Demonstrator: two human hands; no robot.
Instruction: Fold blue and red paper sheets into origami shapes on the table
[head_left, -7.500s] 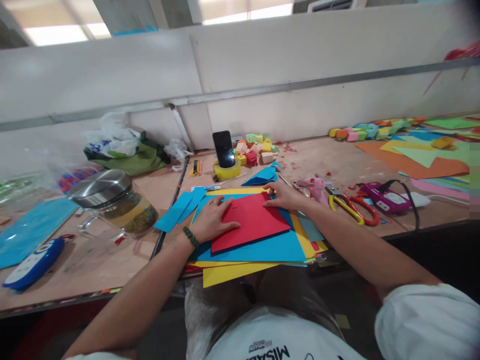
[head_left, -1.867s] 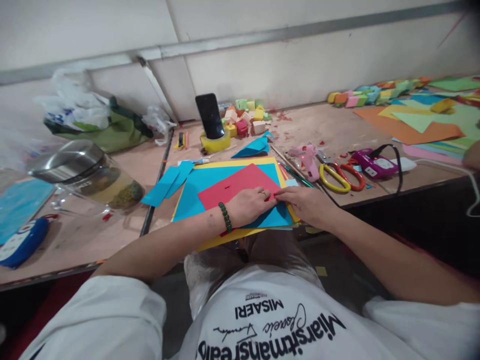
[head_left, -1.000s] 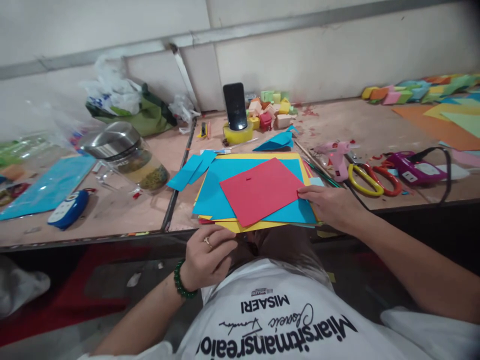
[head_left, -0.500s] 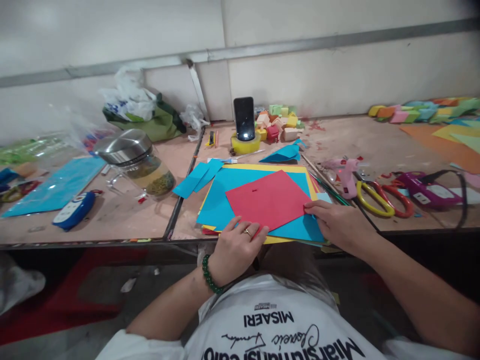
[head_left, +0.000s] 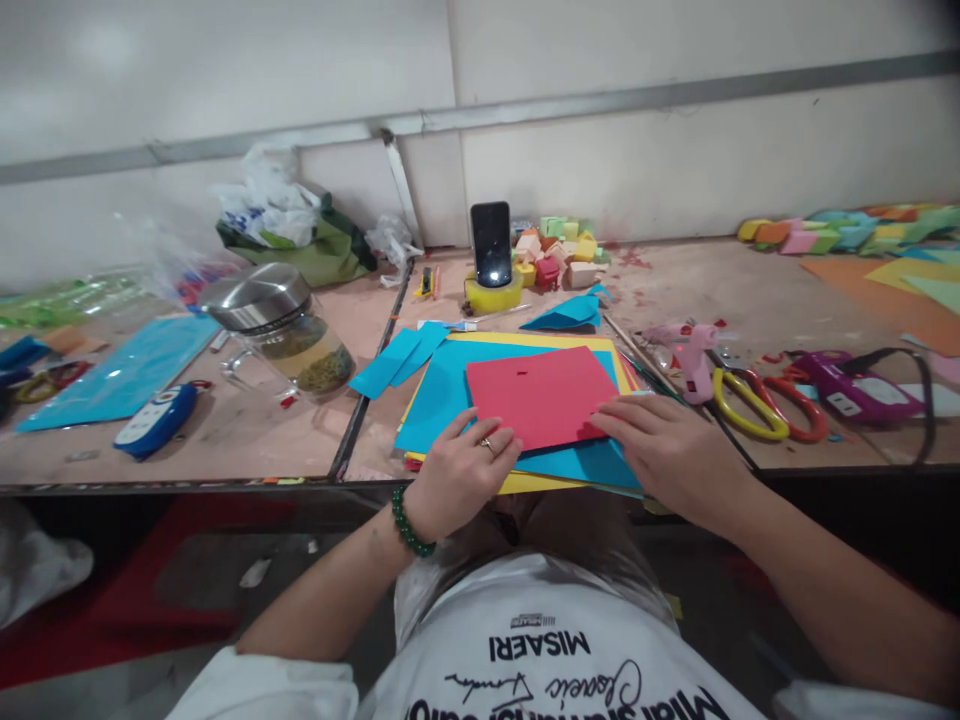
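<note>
"MISAERI" on shirt (head_left: 540,645); both hands, left (head_left: 459,470) and right (head_left: 660,445), now spread flat on red paper (head_left: 540,395)

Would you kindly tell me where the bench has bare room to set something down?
Bare wood lies between the glass jar and the blue paper strips, and behind the glue gun. It is crowded around the paper stack and scissors.

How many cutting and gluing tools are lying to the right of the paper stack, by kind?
Pink glue gun: 1
Scissors, yellow-handled and red-handled: 2
Purple corded tool: 1
Total: 4
</note>
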